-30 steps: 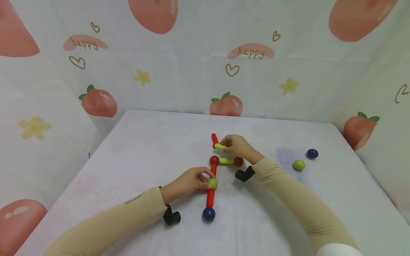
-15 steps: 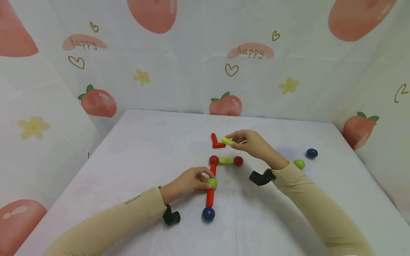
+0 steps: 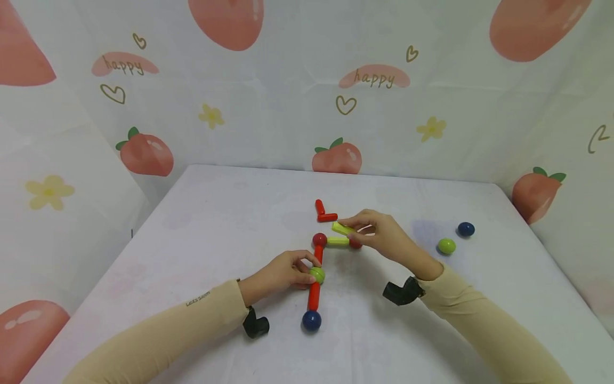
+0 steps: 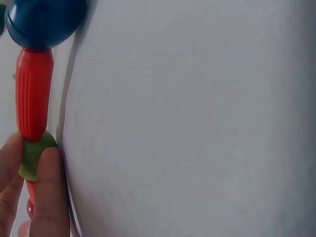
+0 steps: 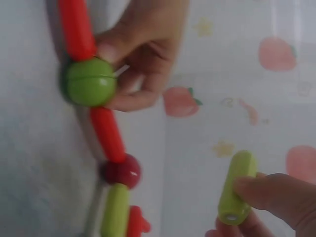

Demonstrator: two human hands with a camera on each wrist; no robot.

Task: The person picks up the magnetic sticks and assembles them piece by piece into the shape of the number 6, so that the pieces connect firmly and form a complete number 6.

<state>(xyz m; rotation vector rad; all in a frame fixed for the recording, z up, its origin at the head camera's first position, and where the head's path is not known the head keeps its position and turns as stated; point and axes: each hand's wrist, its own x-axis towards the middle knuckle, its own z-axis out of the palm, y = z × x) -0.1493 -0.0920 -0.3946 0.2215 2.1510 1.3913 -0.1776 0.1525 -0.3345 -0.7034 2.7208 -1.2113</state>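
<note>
My left hand [image 3: 283,272] pinches a green ball [image 3: 317,276] between thumb and fingers. The ball joins two red rods: the near rod [image 3: 313,296] ends at a blue ball [image 3: 312,321], the far one at a red ball [image 3: 319,240]. From that red ball a yellow-green rod [image 3: 338,241] runs right to a second red ball [image 3: 356,245], partly hidden by my right hand [image 3: 379,234]. Held up in that hand, between thumb and fingers, is a loose yellow-green rod [image 5: 237,187]. A round metallic spot shows on its end in the right wrist view.
Two loose red rods [image 3: 328,217] lie behind the joined pieces, set at an angle. On the right of the white table [image 3: 230,213] are a loose green ball [image 3: 446,246] and a dark blue ball [image 3: 466,230]. A printed cloth [image 3: 268,106] hangs behind.
My right hand has lifted the yellow-green rod away from the red rods, moved right, then come nearer, over the right end of the joined pieces. The left hand stays on the green ball.
</note>
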